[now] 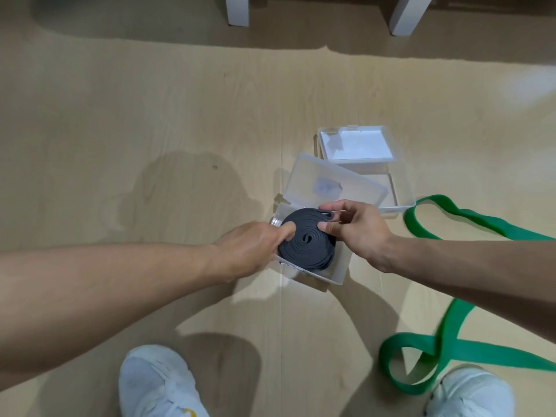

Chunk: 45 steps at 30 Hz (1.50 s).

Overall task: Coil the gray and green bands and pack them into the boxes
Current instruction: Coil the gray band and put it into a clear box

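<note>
A person is crouching over a light wooden floor [150,115], both bare forearms reaching in from the near edge of the view. The gray band [304,236], wound into a tight flat spiral, is lying in the base of a clear plastic box [340,266] near the middle of the floor. The box's hinged lid [331,182] is standing open behind it, tilted back toward the far side.

The left hand [249,248] is gripping the left side of the coil, its thumb pressing down on the top of the spiral and its other fingers curling under the rim, out of sight. The right hand [358,227] is pinching the coil's right side, thumb on top, with the forefinger curling over the loose outer end of the band at the far edge of the coil.

A second clear box [403,191] is sitting open just behind and to the right of the first one, its lid [358,142] laid back with a white sheet showing inside.

The green band [445,341] is trailing uncoiled in loose loops along the right side of the floor, one loop touching the second box's near right corner.

Two white shoes [156,383] are showing at the near edge, and two white furniture legs [237,10] are standing at the far edge.
</note>
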Motion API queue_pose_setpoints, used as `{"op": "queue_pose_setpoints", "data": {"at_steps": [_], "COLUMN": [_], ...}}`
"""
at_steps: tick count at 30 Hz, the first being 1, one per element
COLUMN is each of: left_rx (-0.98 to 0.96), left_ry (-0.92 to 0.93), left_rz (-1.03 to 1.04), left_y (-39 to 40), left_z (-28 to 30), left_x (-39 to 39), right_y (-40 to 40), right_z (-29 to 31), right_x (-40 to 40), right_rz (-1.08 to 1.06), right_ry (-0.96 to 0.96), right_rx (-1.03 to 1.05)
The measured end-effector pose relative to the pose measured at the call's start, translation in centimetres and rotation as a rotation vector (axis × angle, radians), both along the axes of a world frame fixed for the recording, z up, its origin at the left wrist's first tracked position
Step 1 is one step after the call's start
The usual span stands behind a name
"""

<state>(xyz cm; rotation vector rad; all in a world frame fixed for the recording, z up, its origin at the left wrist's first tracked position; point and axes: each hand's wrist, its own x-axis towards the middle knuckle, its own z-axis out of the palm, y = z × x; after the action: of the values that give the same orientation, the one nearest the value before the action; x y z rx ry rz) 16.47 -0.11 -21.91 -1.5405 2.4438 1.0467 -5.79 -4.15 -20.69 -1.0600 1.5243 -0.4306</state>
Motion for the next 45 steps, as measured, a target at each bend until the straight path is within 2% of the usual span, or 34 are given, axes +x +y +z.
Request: {"op": "queue_pose_setpoints", "data": {"at_steps": [9, 14, 16, 19, 22, 24, 28, 31, 39, 42, 45], "left_rx": [-0.072, -0.047, -0.136, -0.39, -0.343, -0.266, -0.236, -0.239, -0.256, -0.254, -0.245], "left_ry": [0.019, 0.073, 0.043, -0.032, -0.104, -0.124, -0.098, -0.069, -0.042, -0.06, -0.071], "left_rz": [0.095, 0.204, 0.214, 0.188, 0.117, 0.064, 0.047, 0.044, 0.01, -0.016, -0.024], "left_y": [0.4, 0.3, 0.4, 0.3, -0.5, -1.3, -2.0, -2.2, -2.8, -2.8, -3.0], "left_z": [-0.1, -0.5, -0.3, -0.5, -0.6, -0.8, -0.8, -0.8, -0.6, -0.5, -0.3], "left_x": [-1.2, -3.0, -3.0, -2.9, -3.0, -3.2, -3.5, -3.5, -3.4, -3.5, -3.7], "right_y": [1.2, 0.7, 0.7, 0.3, -0.1, -0.4, -0.9, -1.2, -0.6, -0.9, -0.8], "right_z": [-0.2, -0.4, -0.7, -0.8, -0.7, -0.6, -0.4, -0.3, -1.0, -1.0, -1.1], "right_x": [0.0, 0.3, 0.2, -0.1, -0.4, -0.6, -1.0, -1.4, -2.5, -2.7, -2.8], "right_rz": [-0.236, -0.228, -0.208, -0.197, -0.175, -0.127, 0.002, 0.153, 0.717, 0.802, 0.812], "right_ry": [0.006, 0.024, 0.019, -0.036, -0.085, -0.094, -0.062, 0.055, 0.387, 0.496, 0.511], "right_rx": [-0.092, -0.116, -0.094, -0.035, 0.008, 0.02, 0.007, -0.072, -0.324, -0.426, -0.477]}}
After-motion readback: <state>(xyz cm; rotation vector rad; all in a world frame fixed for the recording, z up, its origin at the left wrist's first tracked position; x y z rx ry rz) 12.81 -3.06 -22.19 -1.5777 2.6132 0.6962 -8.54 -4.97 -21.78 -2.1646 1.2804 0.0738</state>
